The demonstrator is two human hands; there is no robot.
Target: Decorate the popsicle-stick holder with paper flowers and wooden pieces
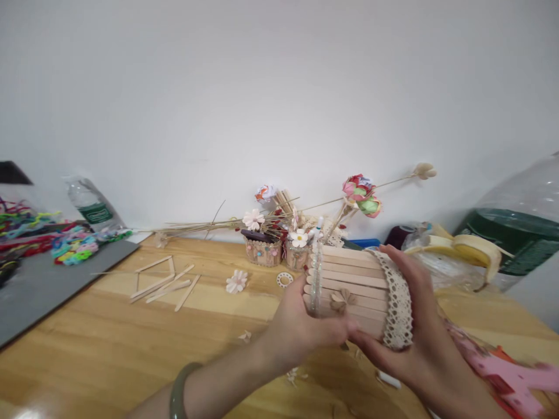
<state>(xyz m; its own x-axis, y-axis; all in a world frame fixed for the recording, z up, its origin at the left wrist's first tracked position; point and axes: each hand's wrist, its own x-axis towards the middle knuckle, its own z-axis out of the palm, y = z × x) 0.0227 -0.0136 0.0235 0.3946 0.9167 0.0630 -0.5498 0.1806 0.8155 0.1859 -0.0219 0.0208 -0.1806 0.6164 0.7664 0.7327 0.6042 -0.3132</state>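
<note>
Both hands hold a round holder made of wooden craft sticks (367,273), tipped on its side above the table. Cream lace (398,308) trims its right end, and a glittery band (317,279) circles its left end. A small dried flower (343,299) sits on the sticks. My left hand (301,326) grips the left end, thumb near the dried flower. My right hand (419,320) wraps round the lace end from the right, thumb below. The fingers behind the holder are hidden.
Decorated pots (262,253) with paper and dried flowers stand by the wall. Loose craft sticks (163,285), a pale flower (236,281) and a white ring (285,280) lie left. A pink glue gun (502,372), banana peel (476,250) and large bottle (519,233) are right.
</note>
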